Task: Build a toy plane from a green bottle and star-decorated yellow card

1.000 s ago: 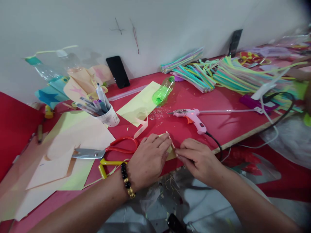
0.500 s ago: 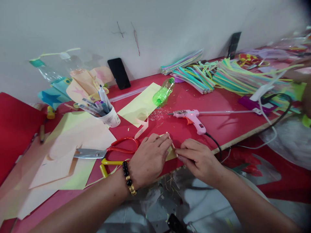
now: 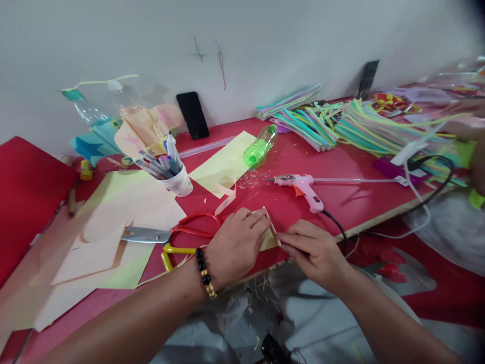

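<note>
Craft workshop: red workbench (image 3: 341,162), pink glue gun (image 3: 303,185), scissors (image 3: 146,235), straw bundles (image 3: 364,129), yellow paper (image 3: 223,167).

You are looking forward and down through your head camera, close above your hands (image 3: 235,247) at 6 o'clock, facing a white wall (image 3: 242,45) at 12 o'clock.

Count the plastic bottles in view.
2. A green bottle lies on its side at the edge of the yellow paper; a clear bottle sits by the wall, behind coloured paper. Others may be hidden.
</note>
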A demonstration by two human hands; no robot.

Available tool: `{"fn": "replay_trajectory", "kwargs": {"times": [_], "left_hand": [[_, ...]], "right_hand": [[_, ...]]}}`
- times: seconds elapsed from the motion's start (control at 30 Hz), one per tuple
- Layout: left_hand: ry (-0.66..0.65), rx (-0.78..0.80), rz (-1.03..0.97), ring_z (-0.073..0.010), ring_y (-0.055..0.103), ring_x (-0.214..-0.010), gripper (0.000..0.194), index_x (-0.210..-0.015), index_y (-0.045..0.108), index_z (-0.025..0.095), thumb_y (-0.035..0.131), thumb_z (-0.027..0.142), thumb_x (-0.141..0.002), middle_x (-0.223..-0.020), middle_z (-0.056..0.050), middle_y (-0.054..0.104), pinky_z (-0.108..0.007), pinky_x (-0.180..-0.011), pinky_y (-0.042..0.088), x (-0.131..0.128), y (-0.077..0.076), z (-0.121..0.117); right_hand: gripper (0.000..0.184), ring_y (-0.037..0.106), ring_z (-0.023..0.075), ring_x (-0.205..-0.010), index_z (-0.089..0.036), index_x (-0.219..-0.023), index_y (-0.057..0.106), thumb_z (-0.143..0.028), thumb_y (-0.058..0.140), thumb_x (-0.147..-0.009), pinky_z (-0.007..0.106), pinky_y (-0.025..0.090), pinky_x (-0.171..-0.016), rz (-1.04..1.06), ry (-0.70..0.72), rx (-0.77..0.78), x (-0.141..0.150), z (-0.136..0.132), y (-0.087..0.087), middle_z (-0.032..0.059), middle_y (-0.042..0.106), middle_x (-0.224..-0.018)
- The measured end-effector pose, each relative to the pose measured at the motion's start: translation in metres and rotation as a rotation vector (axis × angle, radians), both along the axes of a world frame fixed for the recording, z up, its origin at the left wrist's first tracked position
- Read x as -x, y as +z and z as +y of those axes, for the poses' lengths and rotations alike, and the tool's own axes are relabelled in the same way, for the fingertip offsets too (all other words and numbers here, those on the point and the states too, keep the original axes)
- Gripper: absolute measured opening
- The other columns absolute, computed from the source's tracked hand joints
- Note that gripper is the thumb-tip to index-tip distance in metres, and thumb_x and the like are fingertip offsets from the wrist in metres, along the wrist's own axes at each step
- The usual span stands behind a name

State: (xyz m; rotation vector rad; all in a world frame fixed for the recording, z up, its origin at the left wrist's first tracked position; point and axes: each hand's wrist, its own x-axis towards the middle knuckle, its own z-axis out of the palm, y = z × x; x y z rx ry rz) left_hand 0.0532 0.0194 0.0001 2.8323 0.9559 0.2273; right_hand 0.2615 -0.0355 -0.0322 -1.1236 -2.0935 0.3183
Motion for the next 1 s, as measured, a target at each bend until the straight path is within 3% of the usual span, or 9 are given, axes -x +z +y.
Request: {"fn": "replay_trajectory", "kwargs": {"times": [0.17, 0.3, 0.4, 0.5, 0.67, 0.7, 0.77, 0.9, 1.0], "left_hand": [[-0.025, -0.097, -0.042, -0.0205, 0.052, -0.119, 0.035, -0.128, 0.053, 0.009, 0.034, 0.020, -0.100, -0.134, -0.010, 0.057, -0.037, -0.102, 0.038, 0.002, 0.005, -0.001], [-0.045, -0.056, -0.021, -0.0203, 0.059, -0.102, 0.026, -0.109, 0.063, 0.014, 0.039, 0.020, -0.098, -0.115, -0.008, 0.067, -0.039, -0.099, 0.041, 0.004, 0.015, -0.006], [-0.019, -0.008, 0.005, -0.0219, 0.060, -0.102, 0.024, -0.100, 0.064, 0.016, 0.042, 0.023, -0.097, -0.104, -0.008, 0.069, -0.041, -0.098, 0.043, 0.006, 0.016, -0.010], [-0.006, 0.013, 0.018, -0.0236, 0.060, -0.106, 0.023, -0.099, 0.064, 0.015, 0.043, 0.025, -0.097, -0.106, -0.009, 0.068, -0.042, -0.099, 0.045, 0.007, 0.010, -0.011], [0.016, 0.036, 0.007, -0.0252, 0.057, -0.113, 0.027, -0.110, 0.062, 0.014, 0.042, 0.027, -0.097, -0.119, -0.010, 0.065, -0.044, -0.100, 0.045, 0.008, -0.001, -0.006], [0.029, 0.034, 0.004, -0.0257, 0.057, -0.114, 0.027, -0.112, 0.061, 0.014, 0.043, 0.028, -0.097, -0.121, -0.010, 0.064, -0.044, -0.101, 0.045, 0.008, -0.003, -0.005], [0.062, 0.028, -0.014, -0.0268, 0.055, -0.117, 0.029, -0.116, 0.060, 0.013, 0.045, 0.029, -0.097, -0.125, -0.010, 0.062, -0.045, -0.104, 0.043, 0.008, -0.004, -0.003], [0.093, 0.066, -0.042, -0.0271, 0.052, -0.120, 0.035, -0.125, 0.055, 0.013, 0.046, 0.032, -0.096, -0.130, -0.009, 0.058, -0.047, -0.109, 0.038, 0.009, -0.004, -0.003], [0.096, 0.100, -0.049, -0.0272, 0.051, -0.120, 0.034, -0.122, 0.057, 0.015, 0.048, 0.034, -0.095, -0.131, -0.009, 0.057, -0.048, -0.110, 0.037, 0.010, -0.003, -0.004]], "right_hand": [[0.019, 0.060, 0.0164, -0.078, -0.018, -0.101, 0.069, -0.012, 0.057, -0.087, 0.031, 0.051, -0.071, 0.037, -0.018, 0.001, 0.001, -0.002, -0.002, 0.0061, 0.066, -0.086], [0.022, 0.062, 0.0162, -0.082, -0.019, -0.104, 0.069, -0.010, 0.058, -0.086, 0.030, 0.053, -0.074, 0.079, -0.045, -0.017, -0.001, -0.005, 0.003, 0.0066, 0.067, -0.091], [0.023, 0.064, 0.0163, -0.084, -0.020, -0.103, 0.069, -0.010, 0.058, -0.086, 0.029, 0.053, -0.077, 0.090, -0.123, -0.046, -0.009, 0.000, 0.016, 0.0062, 0.067, -0.092], [0.019, 0.065, 0.0176, -0.086, -0.021, -0.100, 0.071, -0.016, 0.059, -0.087, 0.030, 0.053, -0.079, 0.003, -0.185, -0.069, -0.021, 0.023, 0.036, 0.0066, 0.069, -0.093], [0.020, 0.065, 0.0210, -0.090, -0.019, -0.098, 0.074, -0.025, 0.057, -0.088, 0.035, 0.051, -0.085, -0.235, -0.160, -0.191, -0.016, 0.117, 0.082, 0.0086, 0.071, -0.095], [0.020, 0.064, 0.0225, -0.097, -0.018, -0.098, 0.074, -0.025, 0.058, -0.088, 0.036, 0.049, -0.090, -0.306, -0.182, -0.170, -0.010, 0.141, 0.090, 0.0090, 0.071, -0.100], [0.023, 0.060, 0.0235, -0.110, -0.018, -0.105, 0.072, -0.024, 0.057, -0.089, 0.037, 0.045, -0.098, -0.530, -0.255, 0.018, 0.009, 0.190, 0.103, 0.0086, 0.070, -0.114], [0.021, 0.063, 0.0240, -0.103, -0.013, -0.099, 0.071, -0.029, 0.060, -0.089, 0.039, 0.047, -0.093, -0.721, -0.322, 0.243, 0.046, 0.276, 0.108, 0.0105, 0.070, -0.106], [0.033, 0.062, 0.0215, -0.104, -0.015, -0.118, 0.059, -0.035, 0.058, -0.092, 0.043, 0.052, -0.089, -0.847, -0.404, 0.399, 0.064, 0.322, 0.097, 0.0091, 0.061, -0.120]]}}
